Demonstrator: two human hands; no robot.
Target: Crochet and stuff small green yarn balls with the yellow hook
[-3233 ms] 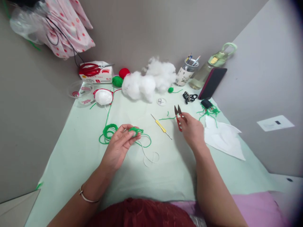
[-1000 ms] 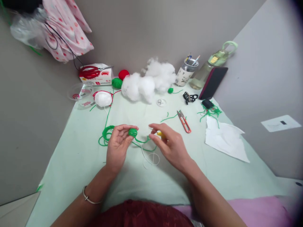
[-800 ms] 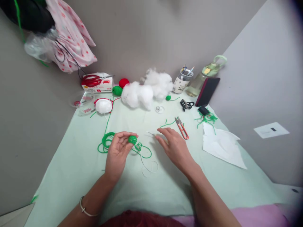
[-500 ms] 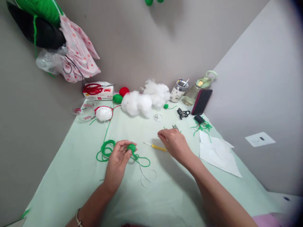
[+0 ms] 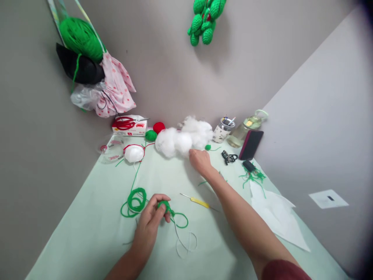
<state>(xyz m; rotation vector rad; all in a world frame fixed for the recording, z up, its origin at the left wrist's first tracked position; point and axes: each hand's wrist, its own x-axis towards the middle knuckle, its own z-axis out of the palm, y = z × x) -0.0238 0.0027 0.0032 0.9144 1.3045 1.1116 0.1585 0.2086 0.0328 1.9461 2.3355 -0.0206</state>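
Note:
In my left hand (image 5: 150,217) is a small green crocheted piece (image 5: 164,205), pinched between thumb and fingers. A green yarn loop (image 5: 183,221) and a thin white thread (image 5: 186,248) trail from it to the right. Beside that hand lies a loose coil of green yarn (image 5: 136,200). My right hand (image 5: 200,161) reaches to the back of the table, its curled fingers closed at the lower edge of the fluffy white stuffing (image 5: 171,143); the fingertips are partly hidden. A crochet hook with a yellow handle (image 5: 199,202) lies between my hands.
At the back are a white box (image 5: 136,128) with red-handled scissors (image 5: 124,123), a white yarn ball (image 5: 134,153), a pen cup (image 5: 223,130) and a bottle (image 5: 243,132). On the right are a phone (image 5: 251,145), a hair claw (image 5: 229,157), yarn scraps (image 5: 253,175) and white sheets (image 5: 274,212).
My right hand has moved forward and left, from above the hook to the stuffing. My left hand keeps the green piece. The view has tilted up, showing more of the hanging green crochet.

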